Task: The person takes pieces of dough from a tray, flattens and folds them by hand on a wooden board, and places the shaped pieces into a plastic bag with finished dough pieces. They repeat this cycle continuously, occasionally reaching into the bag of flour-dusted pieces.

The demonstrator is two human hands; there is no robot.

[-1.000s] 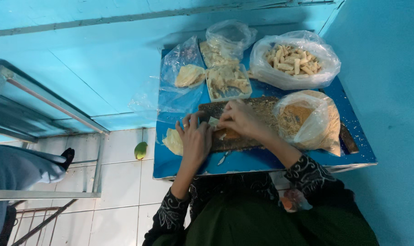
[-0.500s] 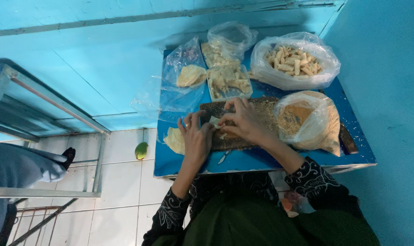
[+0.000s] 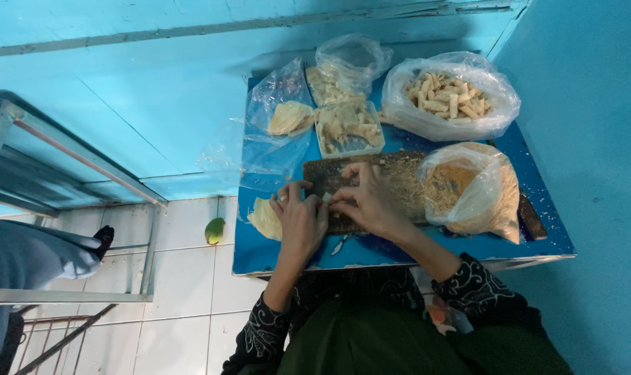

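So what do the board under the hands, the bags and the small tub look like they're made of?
Board: likely wood, dark brown with a rough, matte, crumb-dusted face. Bags: thin clear plastic film, crinkled and glossy, contents showing through. Tub: apparently clear rigid plastic, with straight see-through walls. Both hands rest on the board; what the fingers pinch is too small to tell.

Single head view, steep downward, close over blue table [image 3: 399,251].
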